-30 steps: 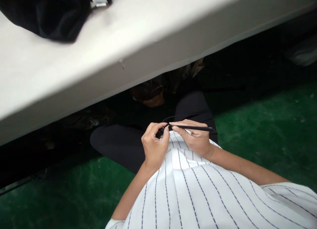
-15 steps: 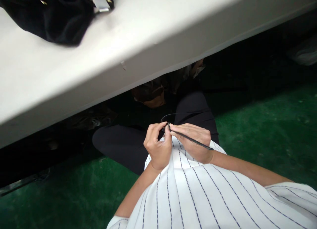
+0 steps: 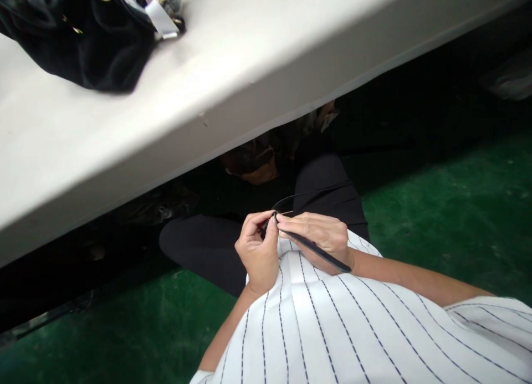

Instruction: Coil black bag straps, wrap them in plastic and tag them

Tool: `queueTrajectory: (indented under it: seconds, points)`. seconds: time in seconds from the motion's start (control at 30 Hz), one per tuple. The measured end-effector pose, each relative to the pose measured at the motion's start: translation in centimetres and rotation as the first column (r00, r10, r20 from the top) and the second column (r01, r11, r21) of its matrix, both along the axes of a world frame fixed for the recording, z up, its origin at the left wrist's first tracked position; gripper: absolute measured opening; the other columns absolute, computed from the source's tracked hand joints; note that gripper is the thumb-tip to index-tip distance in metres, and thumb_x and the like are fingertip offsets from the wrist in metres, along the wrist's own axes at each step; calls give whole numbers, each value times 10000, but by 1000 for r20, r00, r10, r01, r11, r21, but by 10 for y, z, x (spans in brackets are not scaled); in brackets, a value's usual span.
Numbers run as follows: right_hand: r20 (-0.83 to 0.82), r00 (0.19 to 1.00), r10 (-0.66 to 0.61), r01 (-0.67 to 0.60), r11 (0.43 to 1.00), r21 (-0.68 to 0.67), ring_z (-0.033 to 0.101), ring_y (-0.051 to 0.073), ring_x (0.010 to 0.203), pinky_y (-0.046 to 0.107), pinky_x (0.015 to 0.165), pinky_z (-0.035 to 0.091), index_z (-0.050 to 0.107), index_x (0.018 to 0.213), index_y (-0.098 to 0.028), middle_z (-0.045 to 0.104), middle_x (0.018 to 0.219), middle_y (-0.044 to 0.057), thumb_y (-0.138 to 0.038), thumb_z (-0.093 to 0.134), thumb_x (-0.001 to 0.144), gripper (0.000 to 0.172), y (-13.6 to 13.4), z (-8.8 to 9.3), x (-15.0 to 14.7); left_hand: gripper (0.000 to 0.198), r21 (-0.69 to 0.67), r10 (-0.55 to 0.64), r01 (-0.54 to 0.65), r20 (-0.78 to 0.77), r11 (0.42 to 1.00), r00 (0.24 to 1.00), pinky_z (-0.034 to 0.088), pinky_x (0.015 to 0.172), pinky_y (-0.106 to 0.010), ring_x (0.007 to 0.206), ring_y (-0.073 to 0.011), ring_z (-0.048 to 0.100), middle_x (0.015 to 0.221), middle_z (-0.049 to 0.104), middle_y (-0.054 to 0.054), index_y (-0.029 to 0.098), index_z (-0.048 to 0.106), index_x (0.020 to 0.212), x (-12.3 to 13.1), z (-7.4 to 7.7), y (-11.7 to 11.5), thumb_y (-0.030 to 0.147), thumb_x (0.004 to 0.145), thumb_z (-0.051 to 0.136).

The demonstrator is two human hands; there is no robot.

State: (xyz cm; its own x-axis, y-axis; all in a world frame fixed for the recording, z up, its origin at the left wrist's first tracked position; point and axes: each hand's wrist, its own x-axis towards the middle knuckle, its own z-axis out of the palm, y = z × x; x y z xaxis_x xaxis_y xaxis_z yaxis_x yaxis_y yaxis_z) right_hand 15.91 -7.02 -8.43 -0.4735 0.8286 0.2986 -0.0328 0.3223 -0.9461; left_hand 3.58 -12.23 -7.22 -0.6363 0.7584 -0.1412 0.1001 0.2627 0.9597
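Observation:
A thin black strap (image 3: pixel 318 250) runs across the back of my right hand (image 3: pixel 318 234), its loose end lying near the wrist. My right thumb and fingers pinch the strap at its upper end. Close against them, my left hand (image 3: pixel 260 245) is closed on the looped part of the same strap, thumb and forefinger together. A small gold-coloured sliver shows just beyond the fingertips, too small to name. Another thin dark line curves away over my right thigh. Both hands are held above my lap, and what lies inside the left fingers is mostly hidden.
Ahead is a white table (image 3: pixel 233 57) with a thick front edge. On it, at upper left, lies a black bag (image 3: pixel 95 46) with gold-coloured metal parts and a white tag (image 3: pixel 161 19). Brownish bundles (image 3: pixel 260 165) sit in shadow under the table. The floor (image 3: pixel 449 223) is green.
Both hands have shifted slightly left and down. The strap's loose end has turned and dropped, showing its flat side. A gold-coloured sliver now shows at the fingertips. More of the bag is in view.

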Motion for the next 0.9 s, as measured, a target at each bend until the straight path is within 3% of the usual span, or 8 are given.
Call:
queueTrajectory:
  seconds: [0.27, 0.4, 0.6, 0.7, 0.8, 0.9]
  points:
    - [42, 998, -50, 51, 998, -27, 709, 239, 951, 399, 838, 593, 707, 1141, -292, 721, 1111, 26, -175, 652, 878, 293, 5, -3, -1, 61, 49, 23, -9, -301, 999, 953, 490, 780, -302, 838, -163, 604, 878, 623, -30, 192, 673, 909, 7, -6, 9, 191, 867, 628]
    - [12, 986, -165, 165, 982, -90, 707, 227, 856, 372, 775, 596, 752, 1016, -272, 754, 961, 36, -202, 698, 851, 187, 14, 1, -4, 63, -15, -62, 60, -253, 998, 966, 474, 716, -279, 781, -152, 589, 847, 628, -29, 189, 677, 877, 2, -2, 16, 226, 871, 627]
    - [61, 982, -178, 188, 947, -259, 687, 212, 887, 332, 791, 595, 755, 918, -240, 723, 964, 50, -265, 714, 840, 91, 22, 5, -4, 59, -55, -137, 127, -273, 990, 952, 473, 691, -265, 763, -158, 599, 825, 629, -23, 196, 688, 864, -2, 7, 19, 233, 849, 645]
    - [60, 980, -191, 196, 842, -502, 702, 195, 776, 315, 720, 611, 735, 851, -203, 729, 876, 48, -335, 726, 827, 135, 26, 2, -4, 55, -79, -171, 154, -313, 985, 934, 468, 673, -264, 733, -151, 590, 804, 621, -19, 201, 691, 858, -1, 10, 19, 220, 848, 641]
    - [-3, 984, -179, 112, 628, -770, 706, 176, 672, 293, 678, 617, 687, 768, -173, 720, 727, 31, -400, 763, 782, 240, 31, -4, -6, 65, -88, -188, 168, -321, 982, 928, 471, 683, -269, 743, -152, 596, 807, 625, -18, 203, 695, 875, -1, 9, 18, 201, 847, 636]
    - [-98, 975, -197, 0, 445, -896, 696, 138, 634, 234, 666, 608, 658, 729, -158, 716, 693, 27, -387, 800, 743, 270, 33, -10, -8, 81, -101, -210, 189, -267, 977, 941, 472, 693, -268, 756, -151, 603, 827, 640, -20, 200, 703, 899, -5, 6, 17, 196, 845, 641]
